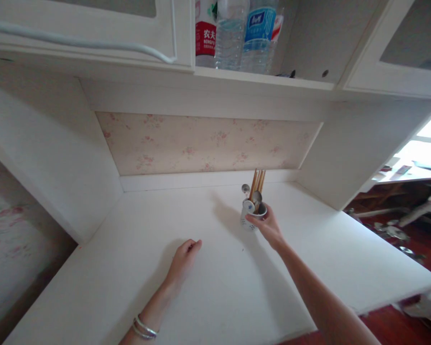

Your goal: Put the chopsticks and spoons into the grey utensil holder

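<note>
A white utensil holder (249, 222) with small dark marks stands toward the back of the white counter (215, 297). My right hand (269, 226) is closed around its rim and right side, thumb in front. Wooden chopsticks (258, 181) rise out of it, along with metal spoons (257, 197) and a round-ended utensil (245, 189). A white spoon-like piece (249, 206) leans at the front. To the left and nearer me, my left hand (187, 254) is curled into a loose fist just over the counter, with nothing visible in it. Silver bangles circle that wrist.
Above the counter, an open cabinet shelf (266, 80) holds several plastic bottles (259, 28). A white cable (79, 44) runs along the upper left cabinet. Side panels (345, 143) bound the counter, and a floral-patterned back panel (204, 143) stands behind. Cluttered items show at the far right.
</note>
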The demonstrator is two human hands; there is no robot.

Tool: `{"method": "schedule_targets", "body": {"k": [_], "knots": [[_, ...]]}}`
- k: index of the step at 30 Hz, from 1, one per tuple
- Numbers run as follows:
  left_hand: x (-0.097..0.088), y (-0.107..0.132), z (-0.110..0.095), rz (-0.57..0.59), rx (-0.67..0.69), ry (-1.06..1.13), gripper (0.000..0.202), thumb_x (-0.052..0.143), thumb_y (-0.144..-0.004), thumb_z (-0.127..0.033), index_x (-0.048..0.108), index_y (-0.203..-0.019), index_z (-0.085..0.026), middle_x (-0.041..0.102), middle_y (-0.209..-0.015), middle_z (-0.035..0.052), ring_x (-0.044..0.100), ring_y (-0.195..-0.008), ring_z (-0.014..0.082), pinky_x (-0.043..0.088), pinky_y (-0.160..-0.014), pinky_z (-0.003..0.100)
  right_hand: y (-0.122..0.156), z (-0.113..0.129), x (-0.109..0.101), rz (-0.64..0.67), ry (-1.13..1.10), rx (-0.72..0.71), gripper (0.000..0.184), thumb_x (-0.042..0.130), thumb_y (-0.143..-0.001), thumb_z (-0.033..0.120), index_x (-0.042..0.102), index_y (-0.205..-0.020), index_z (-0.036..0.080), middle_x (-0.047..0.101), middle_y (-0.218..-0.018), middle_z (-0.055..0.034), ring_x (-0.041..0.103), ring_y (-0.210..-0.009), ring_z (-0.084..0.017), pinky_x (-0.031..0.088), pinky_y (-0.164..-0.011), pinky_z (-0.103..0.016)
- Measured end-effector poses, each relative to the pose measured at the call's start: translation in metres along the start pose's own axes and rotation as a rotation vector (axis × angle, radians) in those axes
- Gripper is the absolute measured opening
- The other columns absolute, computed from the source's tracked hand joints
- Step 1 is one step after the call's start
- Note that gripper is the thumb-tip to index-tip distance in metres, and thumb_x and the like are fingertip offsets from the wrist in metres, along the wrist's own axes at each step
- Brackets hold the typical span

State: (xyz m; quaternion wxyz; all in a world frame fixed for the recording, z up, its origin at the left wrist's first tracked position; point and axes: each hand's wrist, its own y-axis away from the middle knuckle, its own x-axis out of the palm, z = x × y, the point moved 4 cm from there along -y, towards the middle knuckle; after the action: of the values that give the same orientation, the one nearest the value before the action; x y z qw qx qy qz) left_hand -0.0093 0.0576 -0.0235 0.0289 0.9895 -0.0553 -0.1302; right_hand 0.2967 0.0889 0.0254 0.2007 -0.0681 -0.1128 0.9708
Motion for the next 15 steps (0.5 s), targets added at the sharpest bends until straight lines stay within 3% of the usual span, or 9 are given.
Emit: {"method": "schedule_targets", "body": {"k": [4,7,15], "knots": [[0.001,-0.002,0.001,0.014,0.006,0.004,0.042,0.051,-0.081,-0.057,0.046,-0.063,-0.019,0.033,-0.057,-0.0063,0.033,-0.056,0.0114,0.026,-0.055,0.024,-0.031,-0.019,-0.045,-0.196,0.127,0.025,0.073,0.086,-0.051,0.043,0.056,-0.113,0.017,0.069,-0.1,-0.0085,0.065,-0.091,-0.027,0.052,-0.082,-0.043],[0.002,-0.003,0.002,0.024,-0.005,-0.004,0.042,0.05,-0.081,-0.057,0.045,-0.063,-0.019,0.032,-0.056,-0.0067,0.032,-0.055,0.011,0.025,-0.055,0.024,-0.039,-0.031,-0.067,-0.262,0.173,0.049,0.072,0.086,-0.053,0.044,0.056,-0.113,0.017,0.068,-0.1,-0.0095,0.066,-0.09,-0.027,0.052,-0.081,-0.043],[0.001,0.0,-0.003,0.019,0.009,0.009,0.043,0.051,-0.08,-0.058,0.045,-0.063,-0.019,0.033,-0.057,-0.0061,0.033,-0.056,0.0113,0.026,-0.055,0.024,-0.044,-0.049,-0.082,-0.297,0.167,0.06,0.077,0.085,-0.053,0.044,0.053,-0.117,0.017,0.067,-0.105,-0.0101,0.065,-0.092,-0.026,0.051,-0.083,-0.044]]}}
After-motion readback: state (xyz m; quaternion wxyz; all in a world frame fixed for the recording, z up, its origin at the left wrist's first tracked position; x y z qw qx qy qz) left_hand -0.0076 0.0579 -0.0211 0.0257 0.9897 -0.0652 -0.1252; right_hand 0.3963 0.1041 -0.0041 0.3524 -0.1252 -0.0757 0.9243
